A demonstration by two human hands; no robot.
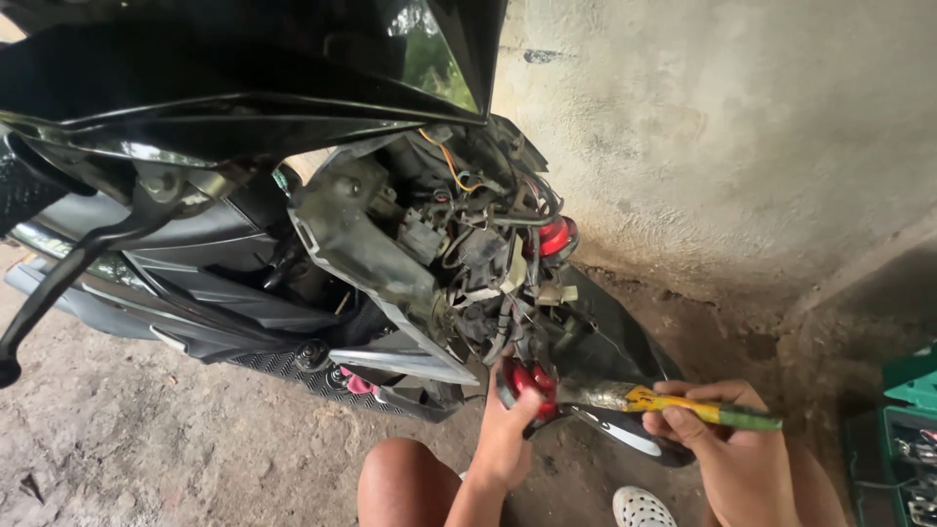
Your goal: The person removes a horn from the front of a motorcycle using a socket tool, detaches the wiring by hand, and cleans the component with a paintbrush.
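Bare dirt floor [146, 449], brown and uneven, runs up to a rough concrete wall [722, 137] at its far edge. On it stand a black scooter [195, 283] with its front panels off — and, at the right edge, a green toolbox [903, 439].

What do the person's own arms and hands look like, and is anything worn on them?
Both hands are bare: the left hand and the right hand show no gloves, rings or watch. The forearms are bare too, with no sleeves as far as the picture's lower edge shows them. I see no markings on them.
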